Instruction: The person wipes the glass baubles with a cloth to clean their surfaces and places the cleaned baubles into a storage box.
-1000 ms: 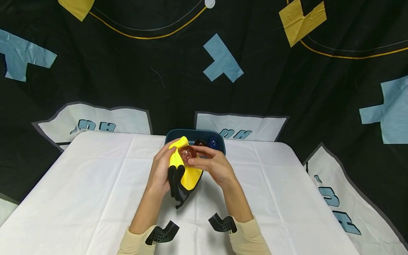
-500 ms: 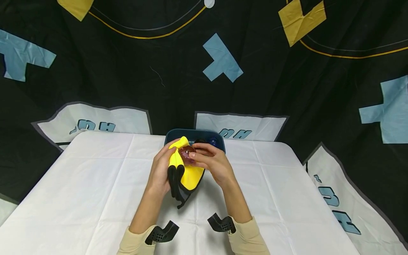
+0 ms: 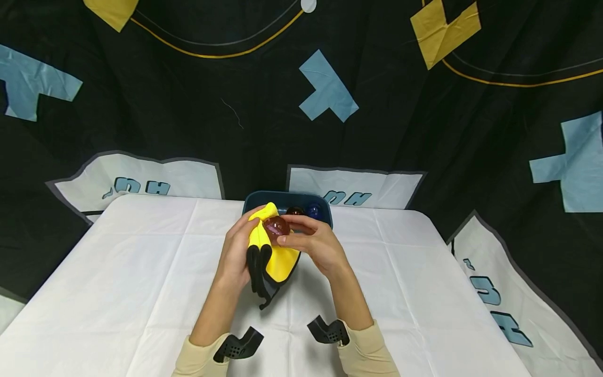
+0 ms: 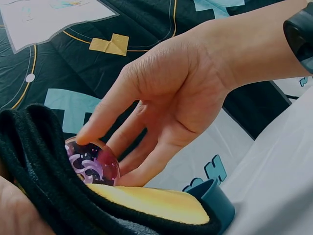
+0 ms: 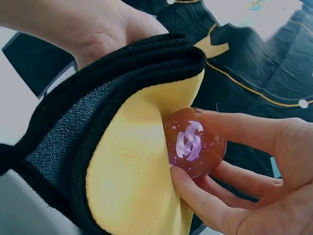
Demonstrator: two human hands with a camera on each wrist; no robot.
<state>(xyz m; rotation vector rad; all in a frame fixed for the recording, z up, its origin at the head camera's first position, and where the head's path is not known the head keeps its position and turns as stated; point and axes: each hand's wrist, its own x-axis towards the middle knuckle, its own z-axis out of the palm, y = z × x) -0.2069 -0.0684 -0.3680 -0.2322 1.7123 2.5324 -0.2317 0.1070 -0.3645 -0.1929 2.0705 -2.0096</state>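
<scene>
A translucent reddish ball (image 3: 277,229) with a purple swirl figure and specks inside sits between both hands. The thumb and fingers of my right hand (image 3: 320,245) pinch it from the right side. My left hand (image 3: 234,252) grips a folded cloth (image 3: 282,263), yellow on one face, grey on the other, edged in black. The cloth lies against the ball's left side, as the yellow face (image 5: 129,161) shows in the right wrist view. Folds hide most of the left fingers. In the left wrist view, the right hand (image 4: 166,93) curls round the ball (image 4: 93,164).
Behind the hands stands a dark blue tub (image 3: 264,197) near the table's far edge. It holds a dark brown ball (image 3: 296,211) and a blue ball (image 3: 313,211). White cloth covers the table (image 3: 141,293); a black patterned curtain (image 3: 198,120) hangs behind.
The ball has turned in the right fingers, its purple figure showing differently. Those fingers moved over it half a second ago and are back near their earlier place. The left hand stays nearly still.
</scene>
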